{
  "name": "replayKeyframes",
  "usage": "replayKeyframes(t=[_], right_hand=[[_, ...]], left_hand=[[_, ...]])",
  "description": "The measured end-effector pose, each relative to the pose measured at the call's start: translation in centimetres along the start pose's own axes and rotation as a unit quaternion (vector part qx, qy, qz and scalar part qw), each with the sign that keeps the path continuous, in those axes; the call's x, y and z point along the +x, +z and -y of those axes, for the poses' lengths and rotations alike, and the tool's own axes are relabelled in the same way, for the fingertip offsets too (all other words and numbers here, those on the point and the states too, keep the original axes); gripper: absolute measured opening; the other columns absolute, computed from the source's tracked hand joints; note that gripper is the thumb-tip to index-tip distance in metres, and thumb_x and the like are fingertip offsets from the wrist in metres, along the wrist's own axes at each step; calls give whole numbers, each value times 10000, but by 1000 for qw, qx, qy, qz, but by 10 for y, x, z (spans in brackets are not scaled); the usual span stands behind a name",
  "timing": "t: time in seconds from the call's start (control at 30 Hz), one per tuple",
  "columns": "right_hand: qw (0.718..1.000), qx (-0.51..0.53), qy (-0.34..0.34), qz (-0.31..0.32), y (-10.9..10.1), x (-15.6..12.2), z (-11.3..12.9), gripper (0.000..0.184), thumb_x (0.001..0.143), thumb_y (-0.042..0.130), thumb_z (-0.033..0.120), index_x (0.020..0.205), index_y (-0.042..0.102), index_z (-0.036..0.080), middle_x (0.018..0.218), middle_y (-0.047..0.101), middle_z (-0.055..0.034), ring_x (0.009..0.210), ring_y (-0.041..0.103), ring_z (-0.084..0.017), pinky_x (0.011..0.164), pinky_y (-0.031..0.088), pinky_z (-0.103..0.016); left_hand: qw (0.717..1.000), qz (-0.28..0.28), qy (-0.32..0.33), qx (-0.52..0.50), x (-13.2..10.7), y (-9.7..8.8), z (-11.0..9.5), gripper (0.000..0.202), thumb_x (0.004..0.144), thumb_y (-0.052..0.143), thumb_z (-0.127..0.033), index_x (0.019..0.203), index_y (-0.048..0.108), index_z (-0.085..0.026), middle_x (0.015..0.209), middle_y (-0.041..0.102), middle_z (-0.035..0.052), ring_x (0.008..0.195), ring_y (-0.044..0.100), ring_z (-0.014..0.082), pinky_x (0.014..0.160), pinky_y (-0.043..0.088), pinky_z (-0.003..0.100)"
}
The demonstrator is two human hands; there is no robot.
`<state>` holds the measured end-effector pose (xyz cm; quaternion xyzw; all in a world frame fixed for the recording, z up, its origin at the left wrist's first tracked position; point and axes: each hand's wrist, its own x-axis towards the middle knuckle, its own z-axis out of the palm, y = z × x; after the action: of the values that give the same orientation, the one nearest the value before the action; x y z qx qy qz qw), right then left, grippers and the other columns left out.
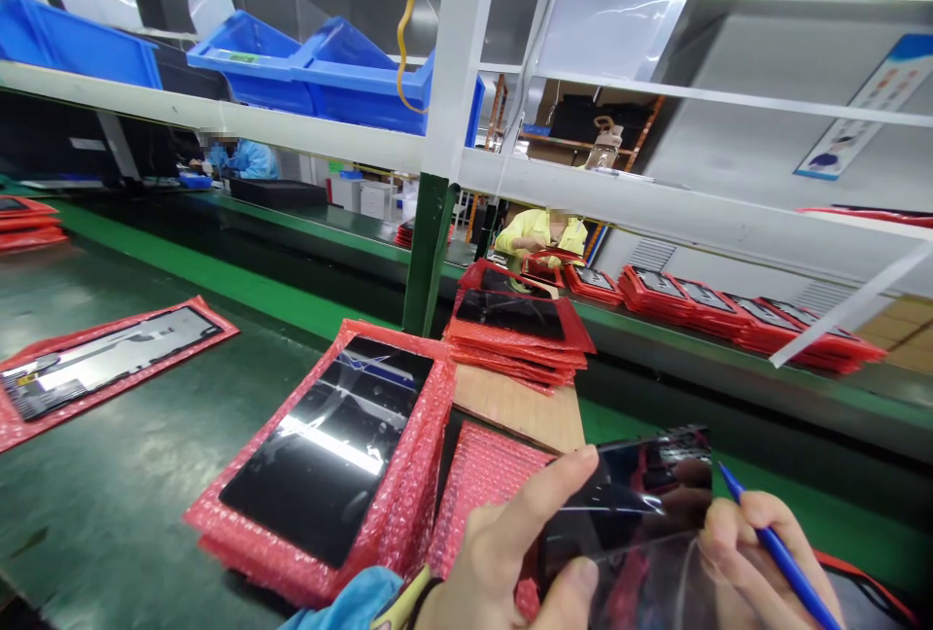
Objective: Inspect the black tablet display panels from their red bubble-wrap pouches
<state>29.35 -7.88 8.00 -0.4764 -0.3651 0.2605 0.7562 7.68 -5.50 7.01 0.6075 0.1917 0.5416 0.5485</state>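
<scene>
My left hand (502, 542) is closed round the left edge of a glossy black screen panel (627, 479), its index finger along the upper edge. Clear film (660, 581) covers the panel's lower part, and its far end drops out of the picture. At the panel's right edge, my right hand (754, 562) grips a blue pen-like tool (791, 567) with its tip pointing up. Whether those fingers also pinch the film, I cannot tell. Left of my hands lies a stack of red bubble-wrap sleeves (415, 504) with a black screen (335, 445) on top.
A metal-backed panel (117, 358) lies on red wrap at the left. Red-wrapped stacks (517, 348) stand behind on a wooden board (525, 406). A green-white post (430, 251) rises ahead, under a shelf of blue bins (350, 76). Across the line sits a person in yellow (543, 231).
</scene>
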Motion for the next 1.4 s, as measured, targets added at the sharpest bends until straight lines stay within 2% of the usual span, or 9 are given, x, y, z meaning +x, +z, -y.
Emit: replayKeyframes(t=[0.2,0.33,0.43,0.5,0.63,0.77,0.93,1.23,1.4], right_hand=[[999,-6,50,13,-1,1,-3,414,501,893,287,782,589,267,644,537,44,570,501,-118,493,474,-185],[990,37,134,-12,-6,1,-11,432,497,896,253,826,617,279,719,585,39,658,565,-132,564,531,-184],[968,50,217,-117,0,1,-8,589,386,897,242,925,672,309,949,677,24,886,636,-162,601,561,-144],[942,50,272,-189,9,2,-1,666,339,865,229,977,695,317,1108,682,29,1011,627,-172,548,548,-102],[918,75,320,-223,22,3,11,622,365,802,207,966,704,333,1103,691,49,868,645,-142,483,546,-112],[936,126,288,-158,16,4,6,453,459,787,184,876,661,309,822,647,65,618,592,-95,516,559,-147],[970,139,198,-33,7,5,-3,281,582,732,173,791,573,274,684,526,73,558,550,-101,541,557,-200],[953,187,213,-109,18,10,5,342,489,731,102,684,500,263,639,457,78,597,555,-98,550,556,-168],[962,179,184,-91,11,16,-3,353,462,726,89,648,472,251,632,404,89,592,527,-90,942,539,-239]], left_hand=[[993,64,1,-102,15,-4,-13,576,867,621,-302,1426,482,-279,1094,706,94,902,680,252,894,517,385],[969,112,6,-219,21,-6,-17,454,911,565,-354,1363,533,-321,1191,669,65,1006,634,240,949,454,390],[956,94,-57,-271,25,-6,-16,367,922,543,-347,1280,613,-306,1151,674,47,1031,611,218,897,463,321],[946,68,-80,-305,29,-5,-14,328,924,535,-322,1228,651,-282,1069,679,41,935,622,178,827,479,270],[937,18,-110,-331,38,-5,-8,235,917,551,-295,1074,711,-223,886,649,22,724,584,104,730,479,203],[928,4,-146,-344,43,-7,-6,173,905,575,-285,946,714,-191,731,598,-4,615,536,77,641,466,173],[925,-14,-158,-346,43,-7,-8,135,876,628,-277,862,704,-167,696,612,1,621,565,78,589,448,149],[934,-39,-166,-315,46,-4,-9,124,831,671,-290,799,659,-171,649,563,-14,573,503,80,553,418,161],[934,-40,-172,-312,47,-5,-9,137,830,667,-300,801,637,-170,667,561,-12,584,509,88,563,428,176]])
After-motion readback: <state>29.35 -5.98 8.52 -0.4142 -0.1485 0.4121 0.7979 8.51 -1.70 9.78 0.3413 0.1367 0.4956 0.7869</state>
